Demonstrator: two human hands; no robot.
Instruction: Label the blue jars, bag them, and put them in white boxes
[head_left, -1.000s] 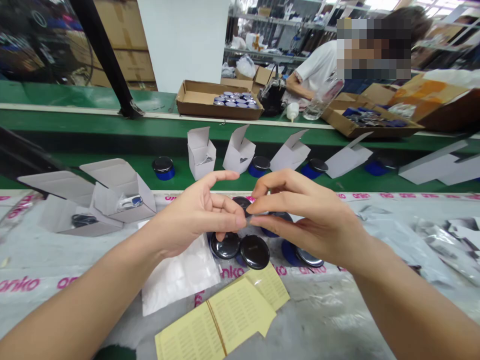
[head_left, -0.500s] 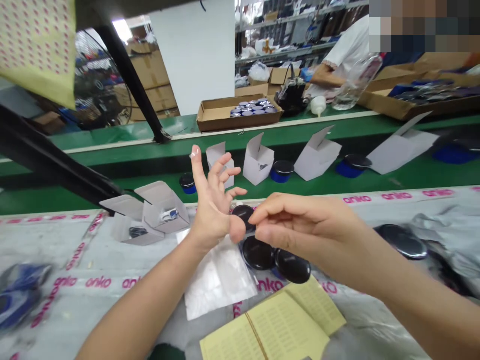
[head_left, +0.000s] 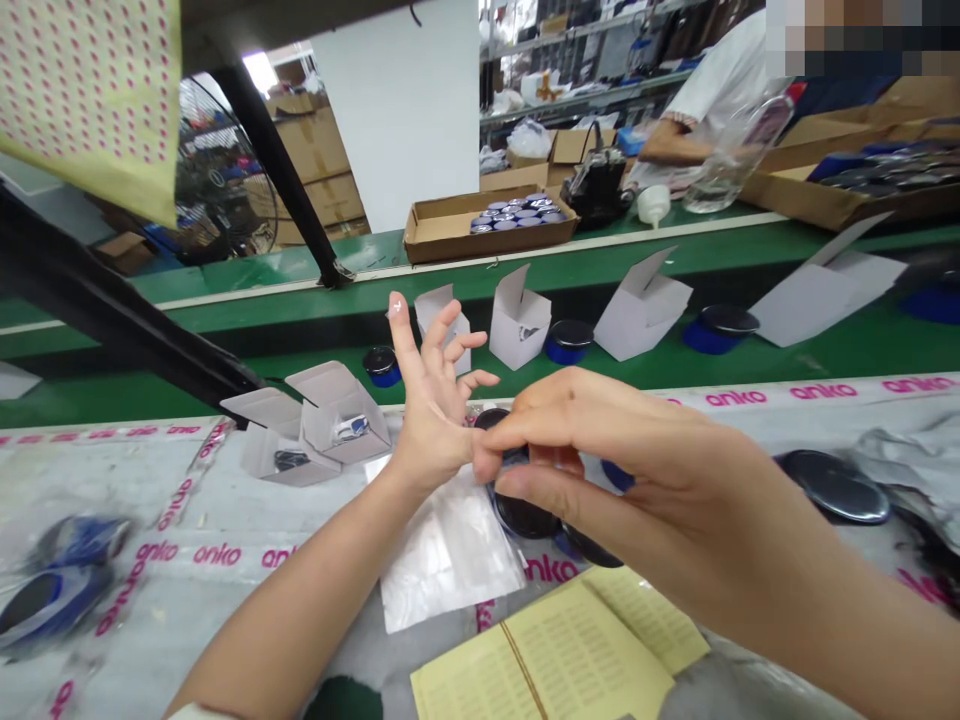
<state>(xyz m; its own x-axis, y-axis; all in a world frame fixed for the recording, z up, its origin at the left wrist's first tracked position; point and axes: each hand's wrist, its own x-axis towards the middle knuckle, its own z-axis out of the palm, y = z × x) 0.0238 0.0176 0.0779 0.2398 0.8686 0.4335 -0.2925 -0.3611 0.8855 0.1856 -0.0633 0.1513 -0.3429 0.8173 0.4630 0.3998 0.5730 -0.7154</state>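
My left hand (head_left: 439, 405) is raised with its fingers spread. A small clear piece, perhaps a sticker, clings to the tip of one finger. At its thumb tip, my right hand (head_left: 600, 450) brings thumb and forefinger together in a pinch. Anything between those fingertips is too small to make out. Behind and below the hands, partly covered by them, sit several round black-topped containers (head_left: 525, 515). A stack of clear plastic bags (head_left: 446, 560) lies under my left wrist. Nearer to me are yellow printed sheets (head_left: 555, 650).
Open white boxes (head_left: 521, 325) and blue-black round containers (head_left: 570, 340) line the green conveyor (head_left: 315, 355). Two open boxes (head_left: 345, 420) stand left of my hand. A cardboard tray (head_left: 450, 240) holds round tins. A black post (head_left: 135, 310) slants at left. Across the line, a person's arm (head_left: 675, 145) shows.
My right hand has moved left, its fingertips now at the left thumb. The left hand keeps its spread pose. The whole view has shifted slightly.
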